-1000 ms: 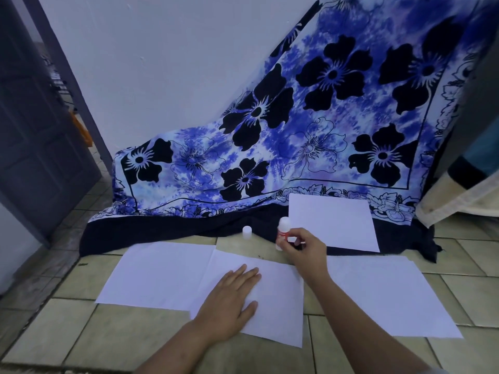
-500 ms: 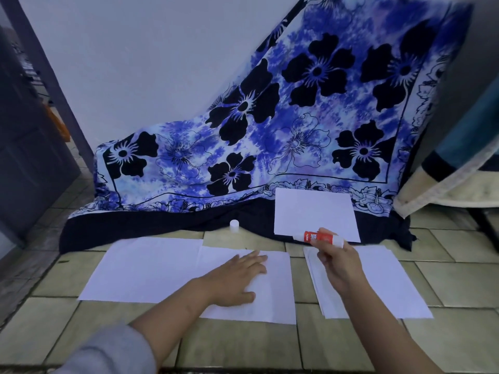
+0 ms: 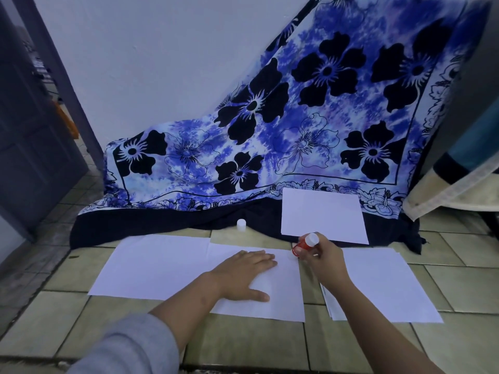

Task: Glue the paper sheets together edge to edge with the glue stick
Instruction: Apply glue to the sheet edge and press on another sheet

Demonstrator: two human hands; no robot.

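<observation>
Two white sheets lie joined on the tiled floor: a left sheet (image 3: 151, 265) and a middle sheet (image 3: 283, 300) overlapping its right edge. My left hand (image 3: 243, 276) presses flat on the middle sheet. My right hand (image 3: 322, 259) grips the red-and-white glue stick (image 3: 305, 243), tilted with its lower end at the middle sheet's top right corner. A stack of white sheets (image 3: 383, 287) lies to the right, and one more sheet (image 3: 322, 214) rests on the cloth behind.
The glue stick's white cap (image 3: 241, 223) stands on the floor by the dark hem of a blue floral cloth (image 3: 270, 147) draped against the wall. A door (image 3: 29, 136) is at the left, bedding (image 3: 459, 193) at the right.
My right hand brought the glue stick from above the right stack down and left to the middle sheet's top right corner. The left hand stayed flat on that sheet.
</observation>
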